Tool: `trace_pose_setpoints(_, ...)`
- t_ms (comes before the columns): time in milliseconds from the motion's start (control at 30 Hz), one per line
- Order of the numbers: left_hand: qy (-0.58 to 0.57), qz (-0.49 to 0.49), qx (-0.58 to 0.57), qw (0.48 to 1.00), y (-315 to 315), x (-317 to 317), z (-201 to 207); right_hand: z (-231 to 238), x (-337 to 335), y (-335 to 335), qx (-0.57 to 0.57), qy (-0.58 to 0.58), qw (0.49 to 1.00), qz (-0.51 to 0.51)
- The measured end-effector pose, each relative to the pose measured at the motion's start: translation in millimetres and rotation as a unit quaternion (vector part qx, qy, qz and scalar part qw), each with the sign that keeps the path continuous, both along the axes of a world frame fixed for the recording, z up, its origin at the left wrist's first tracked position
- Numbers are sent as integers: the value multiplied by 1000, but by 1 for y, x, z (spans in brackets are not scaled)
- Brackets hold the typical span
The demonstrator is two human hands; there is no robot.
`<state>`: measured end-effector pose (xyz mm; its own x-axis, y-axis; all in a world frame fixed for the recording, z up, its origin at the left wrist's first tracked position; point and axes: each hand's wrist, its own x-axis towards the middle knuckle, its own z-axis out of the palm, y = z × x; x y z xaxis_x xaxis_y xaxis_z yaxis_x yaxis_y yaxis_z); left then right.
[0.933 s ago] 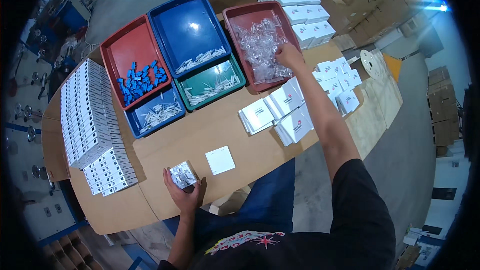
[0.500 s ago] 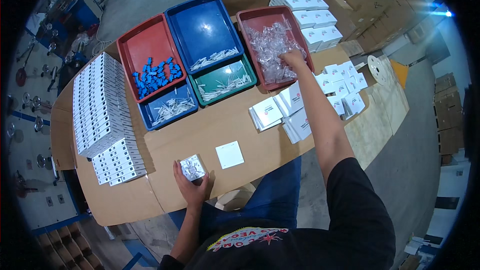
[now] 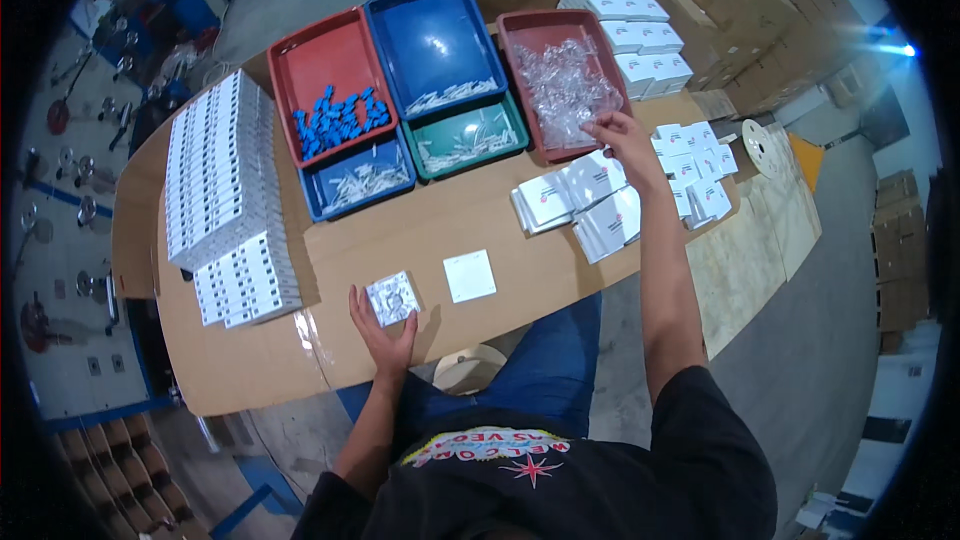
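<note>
My left hand (image 3: 384, 340) rests on the cardboard-covered table with its thumb and fingers around a small open white box (image 3: 391, 298). Clear or silvery pieces fill that box; their kind is too small to tell. Just right of it lies a flat white square plate (image 3: 469, 276). My right hand (image 3: 624, 147) is at the near right corner of a red tray (image 3: 532, 32) heaped with crumpled clear plastic pieces (image 3: 566, 90). Its thumb and forefinger are pinched together on what looks like one clear plastic piece, hard to make out.
White boxes are stacked at left (image 3: 222, 175) and back right (image 3: 640, 37). White packets (image 3: 600, 195) lie below my right forearm. A red tray (image 3: 318, 48) holds blue parts; blue (image 3: 435, 30) and green trays (image 3: 480, 158) hold white sticks. A spool (image 3: 764, 148) stands at right.
My right hand has come out of the heap of clear plastic toward the tray's near right corner, fingers pinched. My left hand stays at the white box. The whole view has shifted slightly.
</note>
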<state>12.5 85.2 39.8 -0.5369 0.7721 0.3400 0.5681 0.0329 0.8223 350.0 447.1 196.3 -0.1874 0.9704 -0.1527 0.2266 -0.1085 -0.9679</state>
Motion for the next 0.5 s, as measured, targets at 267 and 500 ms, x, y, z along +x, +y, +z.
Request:
trace_pose_setpoints(267,-250,-195,-36,948,38,59,79,-1,-63,-160,-108,70,979,155)
trace_pose_setpoints(500,-496,-152,-63,852,45,87,87,-27,-85,-212,-167,74,962,201)
